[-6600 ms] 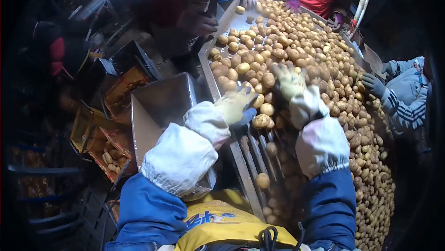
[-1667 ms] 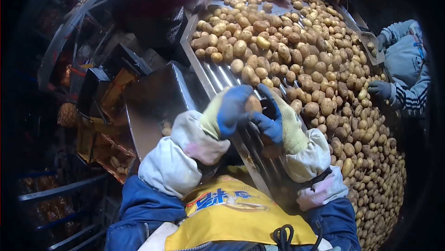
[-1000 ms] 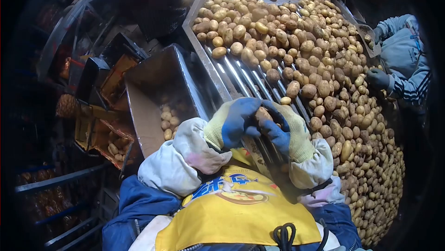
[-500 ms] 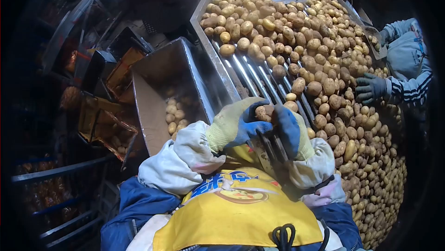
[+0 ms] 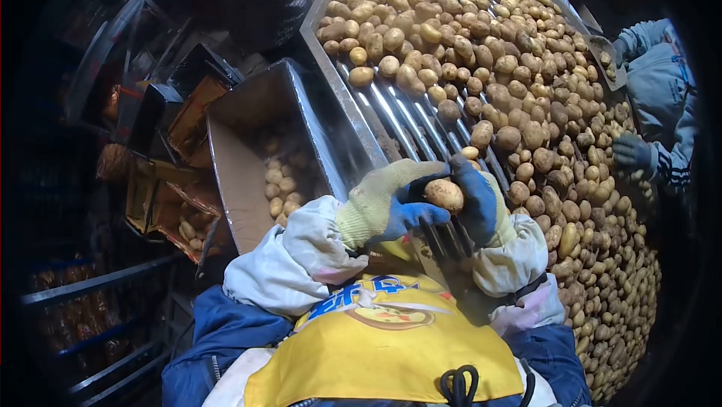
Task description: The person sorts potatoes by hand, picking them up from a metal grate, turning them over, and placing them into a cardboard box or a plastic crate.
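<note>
A brown potato (image 5: pixel 444 195) is held between my two gloved hands, over metal rollers (image 5: pixel 410 117) at the near end of the sorting table. My left hand (image 5: pixel 391 204), in a pale yellow glove with blue coating, curls round the potato's left side. From the right, my right hand (image 5: pixel 483 200) closes against it in a matching glove; some of its fingertips are hidden. Loose potatoes (image 5: pixel 519 98) lie thickly beyond and to the right of my hands.
Left of the table stands an open cardboard box (image 5: pixel 233 189) with potatoes inside. Further left are smaller boxes (image 5: pixel 197 117) and a metal rack (image 5: pixel 98 279). At right, a co-worker's gloved hand (image 5: pixel 632 153) is beside the potatoes, near a scoop-like tray (image 5: pixel 608 61).
The potato has turned and shows more of its lighter surface between my hands. My right fingers have shifted slightly. The co-worker's gloved hand has moved right, and another person's hand has left the top edge.
</note>
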A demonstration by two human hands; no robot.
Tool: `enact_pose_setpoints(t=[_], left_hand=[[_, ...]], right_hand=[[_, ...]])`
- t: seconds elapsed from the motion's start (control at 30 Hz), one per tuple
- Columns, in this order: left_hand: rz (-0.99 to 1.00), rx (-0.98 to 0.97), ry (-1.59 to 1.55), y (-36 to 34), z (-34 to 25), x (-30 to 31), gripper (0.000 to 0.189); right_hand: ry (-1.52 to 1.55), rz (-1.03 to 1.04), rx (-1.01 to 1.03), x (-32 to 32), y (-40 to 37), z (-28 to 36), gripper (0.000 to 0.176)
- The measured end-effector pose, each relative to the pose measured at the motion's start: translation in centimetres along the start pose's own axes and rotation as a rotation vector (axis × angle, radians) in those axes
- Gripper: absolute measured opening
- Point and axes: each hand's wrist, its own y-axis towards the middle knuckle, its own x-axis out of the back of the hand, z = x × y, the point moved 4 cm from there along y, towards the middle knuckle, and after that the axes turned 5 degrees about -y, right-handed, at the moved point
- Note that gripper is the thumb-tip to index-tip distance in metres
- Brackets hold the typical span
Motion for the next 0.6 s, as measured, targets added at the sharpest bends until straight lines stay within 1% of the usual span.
enact_pose_setpoints(t=[0.03,0.13,0.17,0.27,0.3,0.37,0.43,0.47,0.5,0.57,0.6], left_hand=[[-0.009,-0.053,0.072,0.1,-0.3,0.2,0.064],[-0.073,-0.065,0.012,0.3,-0.3,0.8,0.068],[-0.080,-0.007,0.048,0.3,-0.9,0.5,0.070],[-0.088,-0.074,-0.186,0.3,0.7,0.3,0.066],[-0.080,-0.054,-0.107,0.1,0.5,0.5,0.064],[-0.065,-0.014,0.050,-0.4,-0.4,1.0,0.060],[-0.029,-0.020,0.051,-0.4,-0.6,0.8,0.061],[-0.009,-0.022,0.051,-0.3,-0.7,0.7,0.062],[-0.015,0.033,-0.086,-0.3,-0.7,0.5,0.061],[-0.024,0.149,-0.358,-0.3,-0.9,-0.1,0.059],[-0.029,0.131,-0.290,-0.2,-1.1,0.0,0.056]], right_hand=[[0.360,0.016,-0.249,-0.6,0.0,-0.3,0.037],[-0.240,-0.060,-0.065,0.7,-0.5,2.1,0.039],[-0.113,-0.132,-0.048,0.1,-0.6,2.3,0.039],[-0.208,-0.134,0.019,-1.4,-0.8,3.8,0.036],[-0.262,-0.139,0.023,-1.2,-1.0,3.7,0.038],[-0.380,-0.011,-0.099,-1.0,-0.8,4.3,0.037],[-0.338,0.054,-0.166,-0.6,-0.5,3.6,0.036],[-0.237,0.054,-0.175,-0.3,-0.2,1.9,0.036],[-0.136,0.054,-0.184,-0.1,0.0,0.9,0.035],[-0.014,0.191,-0.160,-0.2,0.5,0.7,0.037],[0.047,0.260,-0.146,-0.4,0.7,0.8,0.038]])
